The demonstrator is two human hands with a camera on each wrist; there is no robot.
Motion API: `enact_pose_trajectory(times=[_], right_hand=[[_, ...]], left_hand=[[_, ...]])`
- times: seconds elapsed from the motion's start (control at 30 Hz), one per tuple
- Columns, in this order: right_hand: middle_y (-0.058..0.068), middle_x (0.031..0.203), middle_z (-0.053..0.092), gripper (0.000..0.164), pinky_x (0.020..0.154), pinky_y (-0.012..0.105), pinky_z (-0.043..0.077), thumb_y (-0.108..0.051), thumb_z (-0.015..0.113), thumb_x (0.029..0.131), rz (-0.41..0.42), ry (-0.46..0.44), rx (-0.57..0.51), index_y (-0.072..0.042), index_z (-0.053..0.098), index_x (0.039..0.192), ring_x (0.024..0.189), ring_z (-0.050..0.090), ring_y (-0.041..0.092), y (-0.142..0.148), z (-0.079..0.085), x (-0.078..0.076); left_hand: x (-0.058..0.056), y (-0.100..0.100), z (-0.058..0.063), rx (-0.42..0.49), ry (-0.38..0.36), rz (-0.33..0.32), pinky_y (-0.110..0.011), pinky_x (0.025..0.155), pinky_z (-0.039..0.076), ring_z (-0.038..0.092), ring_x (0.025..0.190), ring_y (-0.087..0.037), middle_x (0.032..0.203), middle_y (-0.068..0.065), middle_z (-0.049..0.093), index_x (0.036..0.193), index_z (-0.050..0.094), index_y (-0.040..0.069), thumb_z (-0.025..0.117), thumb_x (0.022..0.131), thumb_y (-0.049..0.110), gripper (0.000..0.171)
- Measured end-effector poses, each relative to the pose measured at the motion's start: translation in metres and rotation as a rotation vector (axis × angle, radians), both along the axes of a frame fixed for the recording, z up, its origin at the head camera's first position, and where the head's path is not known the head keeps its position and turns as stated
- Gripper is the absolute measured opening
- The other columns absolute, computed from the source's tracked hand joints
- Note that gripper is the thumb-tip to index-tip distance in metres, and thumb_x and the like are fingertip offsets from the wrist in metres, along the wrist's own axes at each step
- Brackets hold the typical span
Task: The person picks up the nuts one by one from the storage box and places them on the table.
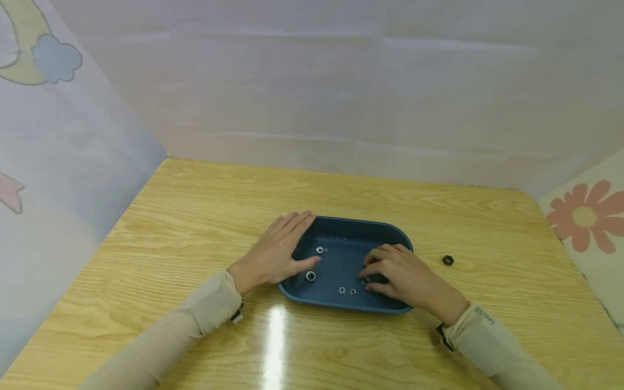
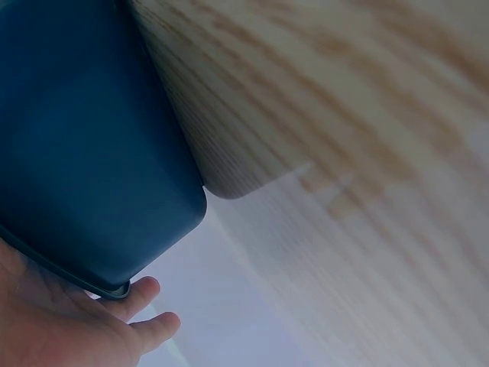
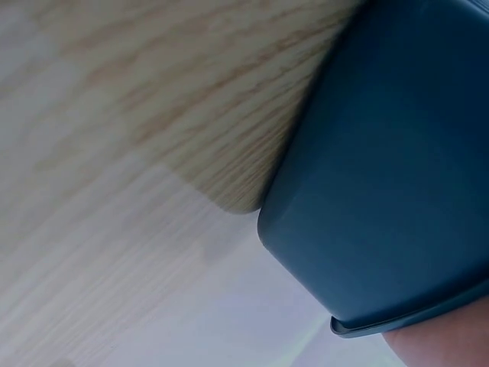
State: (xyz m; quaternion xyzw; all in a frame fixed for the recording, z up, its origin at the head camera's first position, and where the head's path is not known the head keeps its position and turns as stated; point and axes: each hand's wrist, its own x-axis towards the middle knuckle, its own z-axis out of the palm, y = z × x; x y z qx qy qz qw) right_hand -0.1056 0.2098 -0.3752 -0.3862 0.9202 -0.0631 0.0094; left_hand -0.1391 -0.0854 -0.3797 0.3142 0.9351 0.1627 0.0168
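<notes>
A dark blue tray (image 1: 341, 260) with rounded corners lies on the table, several metal nuts inside it. My left hand (image 1: 278, 249) rests over its left rim, fingers straight along the edge and thumb reaching inside. Close to that thumb is a larger silver nut (image 1: 311, 276); behind it sit another silver nut (image 1: 319, 250) and a tiny one (image 1: 326, 250). My right hand (image 1: 402, 273) reaches over the right rim and pinches a nut (image 1: 365, 281) between thumb and curled fingers, low in the tray. Two small nuts, one of them a silver nut (image 1: 342, 291), lie near the front wall.
A black nut (image 1: 448, 260) lies on the wooden table (image 1: 205, 216), right of the tray. White sheeting (image 1: 273, 97) hangs behind the table's far edge, and patterned cloth hangs at both sides. Both wrist views show mostly the tray's outer wall (image 2: 92, 153).
</notes>
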Motion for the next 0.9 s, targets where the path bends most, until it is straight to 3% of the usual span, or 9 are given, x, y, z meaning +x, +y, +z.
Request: enact_pose_trajectory(times=[0.2, 0.47, 0.9], right_hand=[[-0.005, 0.101, 0.068, 0.019, 0.082, 0.044, 0.050, -0.032, 0.078, 0.084, 0.002, 0.000, 0.025, -0.027, 0.078, 0.102, 0.095, 0.061, 0.019, -0.0002, -0.0013, -0.0011], [-0.004, 0.102, 0.072, 0.016, 0.089, 0.047, 0.050, -0.027, 0.077, 0.086, -0.003, -0.014, 0.045, -0.024, 0.078, 0.102, 0.100, 0.063, 0.021, -0.0015, 0.0004, -0.0027], [-0.005, 0.092, 0.070, 0.012, 0.081, 0.039, 0.051, -0.025, 0.076, 0.085, -0.002, 0.056, -0.052, -0.019, 0.078, 0.095, 0.091, 0.062, 0.015, -0.0016, -0.0039, -0.0034]], left_hand=[[0.0001, 0.0003, 0.0002, 0.005, 0.000, -0.001, -0.055, 0.123, 0.021, 0.025, 0.151, -0.034, 0.165, -0.009, 0.024, 0.159, 0.021, 0.009, 0.054, 0.094, 0.058, 0.088], [-0.0001, 0.0012, 0.0001, 0.003, -0.006, 0.001, -0.055, 0.123, 0.020, 0.023, 0.152, -0.033, 0.166, -0.008, 0.022, 0.160, 0.019, 0.011, 0.053, 0.095, 0.059, 0.088], [0.0002, 0.0012, -0.0003, -0.010, 0.016, 0.000, -0.055, 0.123, 0.021, 0.025, 0.151, -0.033, 0.165, -0.008, 0.023, 0.160, 0.019, 0.011, 0.054, 0.095, 0.058, 0.088]])
